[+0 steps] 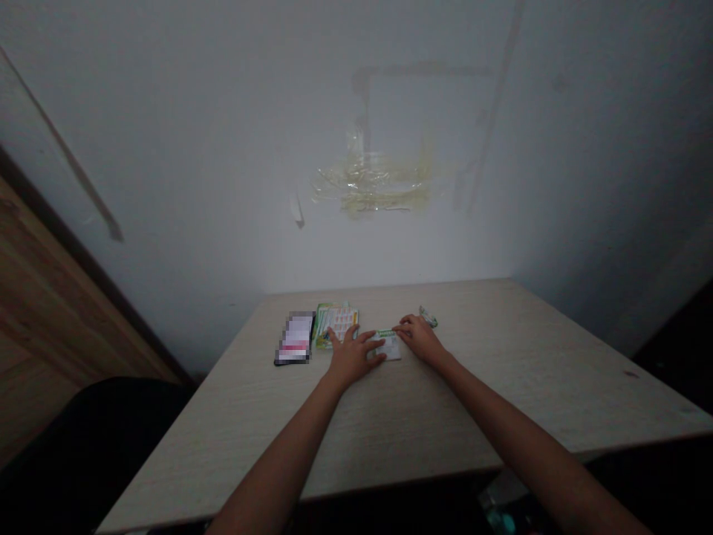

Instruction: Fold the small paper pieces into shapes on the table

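Observation:
A small white-and-green printed card or packet (392, 349) lies flat on the table between my hands. My left hand (352, 357) is open, its fingers spread; some fingertips rest on the left part of the card. The thumb side lies by a larger green-and-white printed packet (337, 318). My right hand (419, 336) has its fingers pressed together at the card's upper right edge. Just beyond that hand lies a small crumpled green-and-white wrapper (428, 317), partly hidden by it.
A phone (295, 338) with its screen blurred out lies left of the larger packet. The pale wooden table (501, 371) meets a wall with peeling clear tape (384, 186). A dark chair back (105, 438) stands at the left, with wooden boards behind it.

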A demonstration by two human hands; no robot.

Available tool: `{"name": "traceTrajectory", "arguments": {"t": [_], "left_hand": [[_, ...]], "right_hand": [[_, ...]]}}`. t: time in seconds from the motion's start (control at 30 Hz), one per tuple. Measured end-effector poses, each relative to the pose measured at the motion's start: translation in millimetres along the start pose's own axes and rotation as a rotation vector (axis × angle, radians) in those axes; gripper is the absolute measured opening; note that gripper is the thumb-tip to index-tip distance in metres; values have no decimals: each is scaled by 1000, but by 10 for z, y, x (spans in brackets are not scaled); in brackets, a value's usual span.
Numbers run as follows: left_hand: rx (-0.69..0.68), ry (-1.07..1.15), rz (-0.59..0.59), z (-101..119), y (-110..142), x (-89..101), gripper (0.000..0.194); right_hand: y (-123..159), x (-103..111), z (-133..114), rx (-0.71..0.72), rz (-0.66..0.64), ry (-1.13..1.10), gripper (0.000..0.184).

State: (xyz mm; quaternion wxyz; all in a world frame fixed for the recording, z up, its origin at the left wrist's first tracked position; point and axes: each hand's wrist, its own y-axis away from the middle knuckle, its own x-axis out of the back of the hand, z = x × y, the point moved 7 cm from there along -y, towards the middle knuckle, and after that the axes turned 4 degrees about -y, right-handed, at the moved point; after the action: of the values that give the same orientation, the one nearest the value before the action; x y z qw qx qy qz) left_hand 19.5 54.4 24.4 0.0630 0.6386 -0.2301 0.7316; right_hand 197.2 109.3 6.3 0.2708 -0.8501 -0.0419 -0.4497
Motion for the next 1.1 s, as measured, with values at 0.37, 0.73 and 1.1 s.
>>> {"name": "traceTrajectory", "arguments": {"t": [0.37, 0.73, 1.1], "left_hand": [[6, 0, -5, 11, 13, 20, 39], [-3, 26, 17, -2, 10, 13, 38], [2, 18, 16, 0, 13, 12, 38]], "right_hand": [[22, 0, 23, 16, 29, -10, 26], [25, 60, -25, -40, 49, -47, 25], [21, 62, -17, -53, -14, -70, 29]]}}
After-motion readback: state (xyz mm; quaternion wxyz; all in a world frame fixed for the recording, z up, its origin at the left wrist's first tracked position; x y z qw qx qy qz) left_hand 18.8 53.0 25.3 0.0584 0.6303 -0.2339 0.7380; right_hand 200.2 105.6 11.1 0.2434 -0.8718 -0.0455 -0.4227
